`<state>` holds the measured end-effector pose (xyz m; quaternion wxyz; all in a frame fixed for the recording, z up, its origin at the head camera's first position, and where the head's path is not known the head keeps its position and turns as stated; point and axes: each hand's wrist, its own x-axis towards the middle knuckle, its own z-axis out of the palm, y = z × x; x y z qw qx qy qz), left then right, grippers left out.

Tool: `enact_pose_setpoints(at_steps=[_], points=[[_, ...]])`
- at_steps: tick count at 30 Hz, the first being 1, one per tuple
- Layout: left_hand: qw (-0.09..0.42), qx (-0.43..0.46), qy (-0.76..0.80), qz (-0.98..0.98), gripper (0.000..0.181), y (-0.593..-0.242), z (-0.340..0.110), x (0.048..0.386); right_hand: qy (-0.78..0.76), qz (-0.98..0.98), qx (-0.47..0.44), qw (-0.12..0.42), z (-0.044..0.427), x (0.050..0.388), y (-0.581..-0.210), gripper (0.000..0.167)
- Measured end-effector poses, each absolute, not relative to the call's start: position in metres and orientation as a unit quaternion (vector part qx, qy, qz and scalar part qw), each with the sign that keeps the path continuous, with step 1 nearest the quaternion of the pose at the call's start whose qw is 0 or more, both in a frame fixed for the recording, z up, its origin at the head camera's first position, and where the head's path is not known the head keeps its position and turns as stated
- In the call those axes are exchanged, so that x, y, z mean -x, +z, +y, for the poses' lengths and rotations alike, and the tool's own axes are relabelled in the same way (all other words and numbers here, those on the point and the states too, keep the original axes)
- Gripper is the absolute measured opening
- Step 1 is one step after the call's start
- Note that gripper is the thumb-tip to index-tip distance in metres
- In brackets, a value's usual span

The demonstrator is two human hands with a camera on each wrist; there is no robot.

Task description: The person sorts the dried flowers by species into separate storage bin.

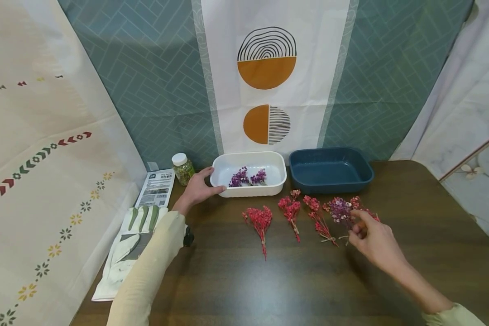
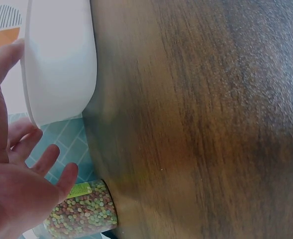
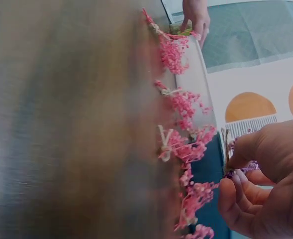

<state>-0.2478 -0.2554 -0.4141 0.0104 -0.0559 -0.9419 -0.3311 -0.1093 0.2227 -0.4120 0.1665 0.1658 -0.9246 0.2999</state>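
Between thumb and fingers my right hand [image 1: 376, 242] pinches a small purple flower bunch [image 1: 341, 211], held above the pink bunches at the right; the right wrist view shows its stems at the fingertips of the hand [image 3: 265, 179]. My left hand [image 1: 198, 186] touches the left end of the white tray [image 1: 248, 192], thumb on the near rim and fingers spread, relaxed. Two purple bunches [image 1: 239, 177] lie inside that tray. Pink bunches [image 1: 261, 222] lie in a row on the table. In the left wrist view the hand [image 2: 17, 164] rests against the tray [image 2: 61, 59].
A dark blue tray [image 1: 330, 184] stands right of the white one. At the left are a lidded jar [image 1: 183, 170], a printed packet [image 1: 156, 188] and white gloves [image 1: 124, 253] on the brown table [image 1: 236, 290]. Patterned cloth hangs behind.
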Motion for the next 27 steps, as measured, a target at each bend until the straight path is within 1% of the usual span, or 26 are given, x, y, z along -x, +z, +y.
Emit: enact_pose_setpoints(at_steps=[4,13,27], points=[[0.007,0.052,-0.330,-0.943,0.090,-0.413,-0.256,0.248,0.299,-0.922,-0.183,0.162,0.215,0.126,-0.407,0.046],[0.006,0.046,-0.327,-0.944,0.090,-0.413,-0.256,0.248,0.307,-0.923,-0.201,0.117,0.189,0.158,-0.398,0.044],[0.010,0.055,-0.339,-0.939,0.089,-0.414,-0.256,0.248,0.322,-0.921,-0.209,0.071,0.133,0.212,-0.374,0.049]])
